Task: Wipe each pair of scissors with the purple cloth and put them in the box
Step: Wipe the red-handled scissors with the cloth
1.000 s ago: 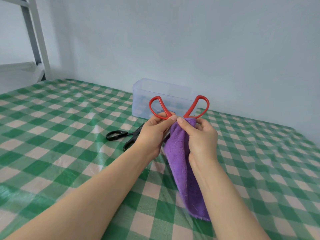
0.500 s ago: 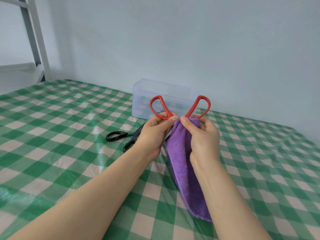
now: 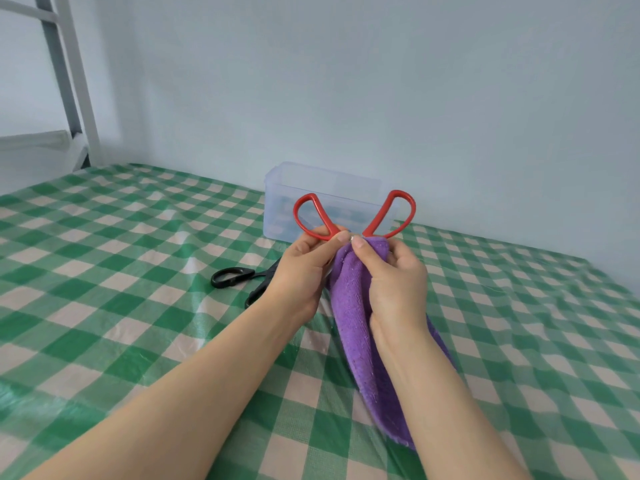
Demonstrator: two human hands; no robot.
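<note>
One clear box (image 3: 332, 188), contents unclear, behind red scissors (image 3: 325, 218)

The red-handled scissors (image 3: 378, 219) are held up with handles splayed wide, blades hidden in the purple cloth (image 3: 356, 306) that's draped downward, while the black scissors (image 3: 259, 289) are left lying flat near the clear box (image 3: 277, 209).

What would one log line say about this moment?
left hand: pinches red scissors | right hand: grips purple cloth against them | black scissors: on table | box: behind
</note>
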